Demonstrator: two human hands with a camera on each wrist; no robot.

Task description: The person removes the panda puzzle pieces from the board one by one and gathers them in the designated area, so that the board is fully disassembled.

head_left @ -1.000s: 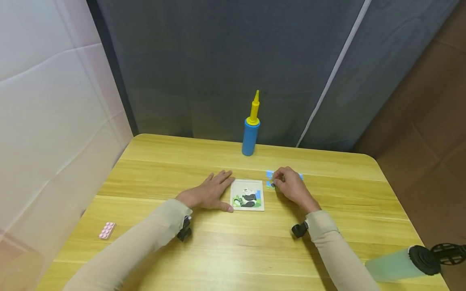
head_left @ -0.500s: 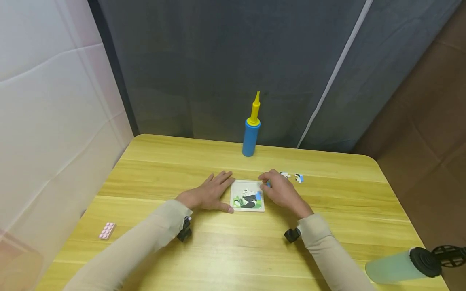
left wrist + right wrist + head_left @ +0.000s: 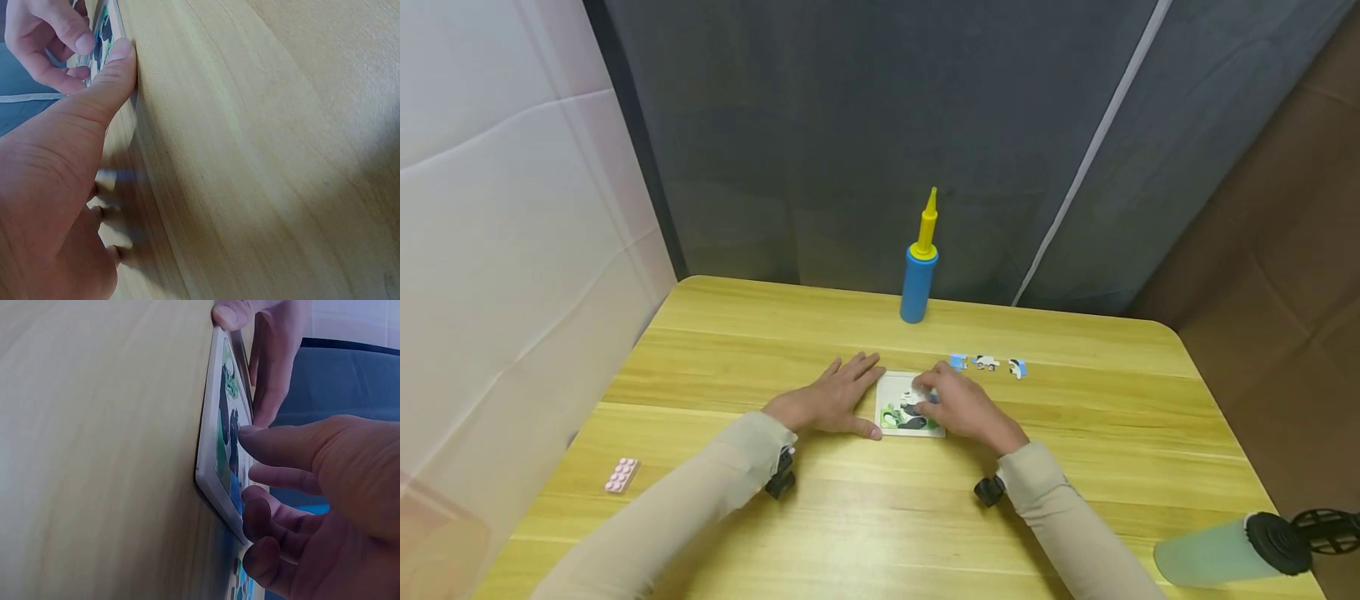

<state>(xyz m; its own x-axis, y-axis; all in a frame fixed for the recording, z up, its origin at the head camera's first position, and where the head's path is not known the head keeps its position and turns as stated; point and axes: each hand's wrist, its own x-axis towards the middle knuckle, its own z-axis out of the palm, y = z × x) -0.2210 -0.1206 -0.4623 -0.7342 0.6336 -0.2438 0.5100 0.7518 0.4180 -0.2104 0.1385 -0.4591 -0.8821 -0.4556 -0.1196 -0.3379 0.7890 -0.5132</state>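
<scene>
A small square panda puzzle board point(image 3: 897, 415) lies flat at the middle of the wooden table point(image 3: 850, 517). My left hand point(image 3: 846, 390) rests flat beside it, fingers straight, its thumb point(image 3: 106, 75) against the board's left edge point(image 3: 215, 456). My right hand point(image 3: 931, 390) hovers over the board's right half with curled fingers point(image 3: 265, 506), pinching a small blue puzzle piece point(image 3: 932, 399) down onto the picture. The piece is mostly hidden by the fingers. Three loose pieces point(image 3: 986, 362) lie in a row to the right, behind that hand.
A blue air pump with a yellow nozzle point(image 3: 918, 271) stands at the table's back edge. A pink studded block point(image 3: 621, 474) lies near the front left. A pale green cylinder with a black cap point(image 3: 1225, 550) lies at the front right corner. Curtains close in behind and left.
My right hand took a blue piece from the loose pieces on the right and carried it left onto the board. The left hand has stayed flat in place.
</scene>
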